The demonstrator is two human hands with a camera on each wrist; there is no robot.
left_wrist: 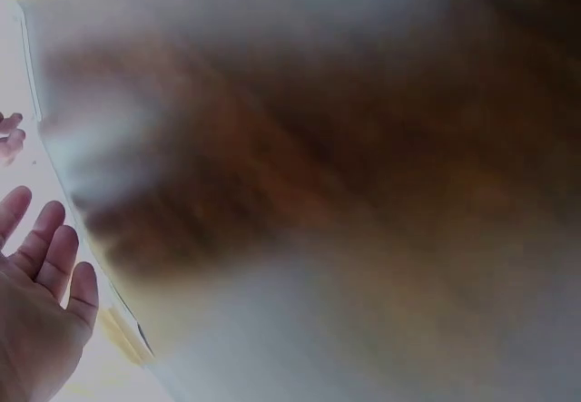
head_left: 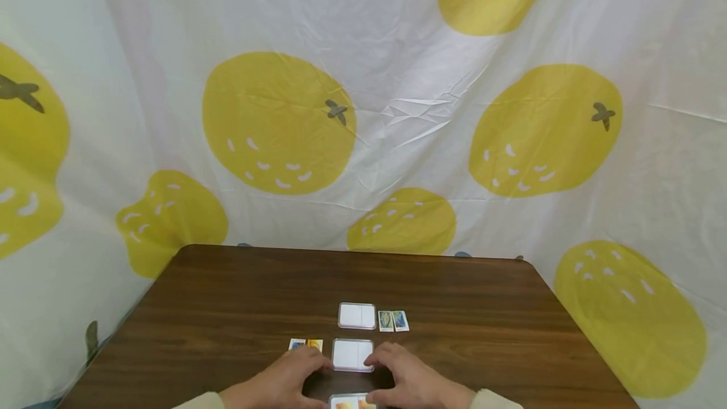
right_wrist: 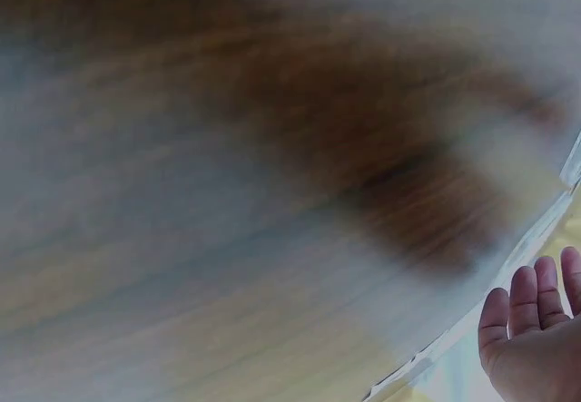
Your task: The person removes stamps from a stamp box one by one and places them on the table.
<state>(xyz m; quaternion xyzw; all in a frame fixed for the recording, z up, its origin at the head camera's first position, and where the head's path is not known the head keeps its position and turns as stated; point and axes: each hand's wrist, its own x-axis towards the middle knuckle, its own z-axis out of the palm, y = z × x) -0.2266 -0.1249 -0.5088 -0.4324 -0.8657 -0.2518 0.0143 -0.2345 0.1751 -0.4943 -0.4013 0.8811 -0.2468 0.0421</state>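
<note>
In the head view, both hands hover low over a column of flat clear-edged cases near the table's front. My left hand [head_left: 281,380] has its fingers extended at the left edge of the middle case [head_left: 345,355], which shows a white inside with a dividing line. Opposite, the right hand [head_left: 414,379] has its index fingertip at that case's right edge, and its thumb overlaps the near case [head_left: 343,405], which shows orange and yellow pictures. Two small stamp-like picture cards [head_left: 314,343] lie just beyond the left hand, partly covered by its fingers. Both wrist views show relaxed, spread fingers.
A third white-filled case [head_left: 351,316] lies farther back, with two blue-green picture cards [head_left: 393,320] at its right. The brown wooden table [head_left: 238,295] has rounded far corners. Behind it hangs a white cloth [head_left: 397,106] printed with yellow fruit.
</note>
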